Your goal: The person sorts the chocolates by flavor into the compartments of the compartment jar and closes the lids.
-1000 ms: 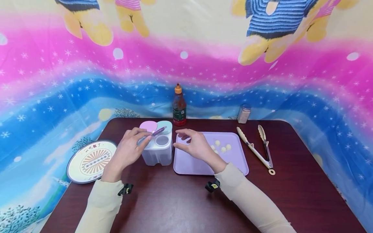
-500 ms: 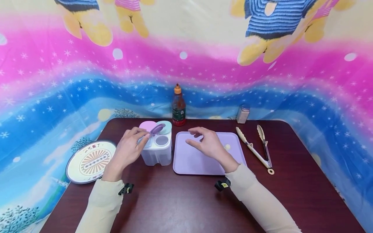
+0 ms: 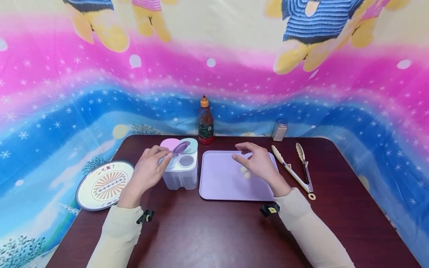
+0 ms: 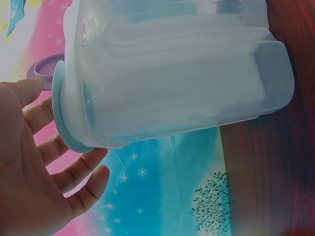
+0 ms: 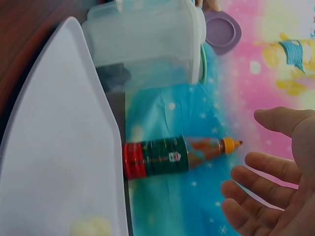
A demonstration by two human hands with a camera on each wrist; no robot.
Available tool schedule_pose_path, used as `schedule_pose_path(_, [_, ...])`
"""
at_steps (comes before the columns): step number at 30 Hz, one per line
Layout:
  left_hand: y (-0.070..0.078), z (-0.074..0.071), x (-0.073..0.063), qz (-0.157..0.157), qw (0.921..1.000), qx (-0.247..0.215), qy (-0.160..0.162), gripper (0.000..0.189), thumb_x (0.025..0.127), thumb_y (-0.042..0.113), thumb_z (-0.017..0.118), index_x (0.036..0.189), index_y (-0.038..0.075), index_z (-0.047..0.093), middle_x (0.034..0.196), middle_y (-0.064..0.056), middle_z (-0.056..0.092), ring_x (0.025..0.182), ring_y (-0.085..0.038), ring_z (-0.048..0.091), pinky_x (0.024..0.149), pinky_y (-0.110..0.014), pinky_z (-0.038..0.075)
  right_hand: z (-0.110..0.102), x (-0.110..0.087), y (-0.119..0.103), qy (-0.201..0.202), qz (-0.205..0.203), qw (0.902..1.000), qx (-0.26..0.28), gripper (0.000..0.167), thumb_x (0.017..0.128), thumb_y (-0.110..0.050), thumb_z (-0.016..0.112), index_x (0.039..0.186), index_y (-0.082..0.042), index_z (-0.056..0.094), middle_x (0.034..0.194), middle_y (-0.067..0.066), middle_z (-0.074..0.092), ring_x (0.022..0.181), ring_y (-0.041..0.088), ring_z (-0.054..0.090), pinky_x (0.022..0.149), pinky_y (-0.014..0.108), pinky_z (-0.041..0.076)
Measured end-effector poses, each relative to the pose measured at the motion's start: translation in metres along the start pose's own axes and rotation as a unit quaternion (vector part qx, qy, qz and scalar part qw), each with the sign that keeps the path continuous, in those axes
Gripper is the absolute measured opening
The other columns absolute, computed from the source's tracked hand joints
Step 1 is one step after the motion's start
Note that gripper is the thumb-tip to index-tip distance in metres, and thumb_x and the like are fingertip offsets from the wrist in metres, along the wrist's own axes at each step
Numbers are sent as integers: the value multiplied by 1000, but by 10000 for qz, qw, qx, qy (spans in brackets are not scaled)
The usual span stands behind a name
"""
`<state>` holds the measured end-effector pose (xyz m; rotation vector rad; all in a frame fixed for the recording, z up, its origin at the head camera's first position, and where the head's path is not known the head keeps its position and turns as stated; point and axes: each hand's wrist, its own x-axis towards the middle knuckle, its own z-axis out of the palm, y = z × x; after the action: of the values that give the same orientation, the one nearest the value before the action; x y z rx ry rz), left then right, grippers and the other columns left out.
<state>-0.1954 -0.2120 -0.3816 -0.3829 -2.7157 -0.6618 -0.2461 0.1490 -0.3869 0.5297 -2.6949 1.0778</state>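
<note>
A translucent box (image 3: 181, 178) with a white top stands left of centre, bearing pink, mint and pale blue round lids. Its purple lid (image 3: 181, 147) is flipped up, baring a round opening (image 3: 186, 161) at the front right. My left hand (image 3: 147, 169) pinches the lid's edge between thumb and fingers; the left wrist view shows the thumb at the purple rim. Over the right part of the lilac tray (image 3: 218, 186) hovers my right hand (image 3: 259, 162), fingers loosely bent and holding nothing. Small cream balls (image 3: 247, 175) lie on the tray, partly hidden behind that hand.
An oval plate (image 3: 86, 186) lies at the left table edge. Behind the box and tray stands a red sauce bottle (image 3: 206, 130) with an orange tip. At the right are a shaker (image 3: 280, 131) and spread tongs (image 3: 291, 171). A printed cloth backs the table.
The right hand has moved rightward from beside the box to over the tray's right side. The purple lid has tipped up more steeply in the left hand's pinch, which stays put.
</note>
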Motion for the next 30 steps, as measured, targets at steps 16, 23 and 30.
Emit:
schedule_pose_path(16, [0, 0, 1, 0, 10000, 44, 8, 45, 106, 37, 46, 124, 3, 69, 128, -15, 62, 117, -36, 51, 102, -50, 42, -30, -14, 47, 390, 309, 9981, -364, 44, 88, -43, 75, 122, -17, 70, 118, 6, 73, 103, 26, 70, 82, 45, 56])
schedule_pose_path(23, [0, 0, 0, 28, 9999, 94, 96, 42, 105, 36, 48, 122, 4, 70, 125, -13, 64, 115, -35, 52, 100, -49, 42, -43, -21, 67, 499, 664, 9950, -549, 49, 89, -47, 72, 125, -14, 68, 119, 10, 72, 105, 33, 70, 81, 48, 54])
schedule_pose_path(30, [0, 0, 0, 5, 9999, 76, 67, 43, 106, 36, 47, 123, 4, 70, 126, -13, 63, 116, -36, 52, 101, -49, 42, -53, -27, 88, 553, 940, 9915, -710, 53, 90, -48, 69, 129, -12, 66, 119, 15, 72, 104, 35, 70, 82, 52, 51])
